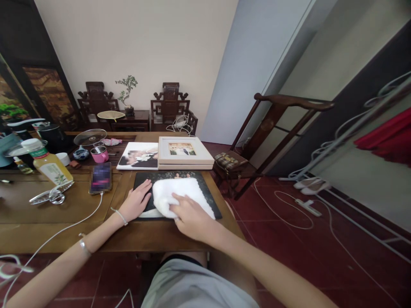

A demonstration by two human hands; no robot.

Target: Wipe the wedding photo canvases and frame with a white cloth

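1. Far out to the left of the left hand stands a drink bottle (51, 164), green cap on, yellow juice filling most of it.
2. Closer in, up and to the left of that hand, is a small pink cup (99, 154) with a metal rim. What's inside can't be made out from here.
3. Just to the left of the left hand's fingers, a phone (100, 178) lies flat on the wooden table (64, 205). Its white charging cable (80, 220) runs back past the wrist.
4. The left hand (137, 200) is down flat, palm on the surface and fingers fanned out. It grips nothing and simply rests on the left edge of a dark photo panel (143, 177).
5. Beyond that hand's fingertips lies an unframed photo print (138, 156).
6. Between the two hands, a white cloth (180, 194) is spread over the middle of the panel, stretching away from the right palm.
7. Straight ahead of the right hand, past the cloth, a framed photo (183, 150) sits on top of a second frame.
8. The right hand (189, 216) is palm down, fingers drawn together and clamped onto the bunched near end of the cloth.
9. Well off to the right of that hand, a wooden chair (272, 128) stands on the red floor.
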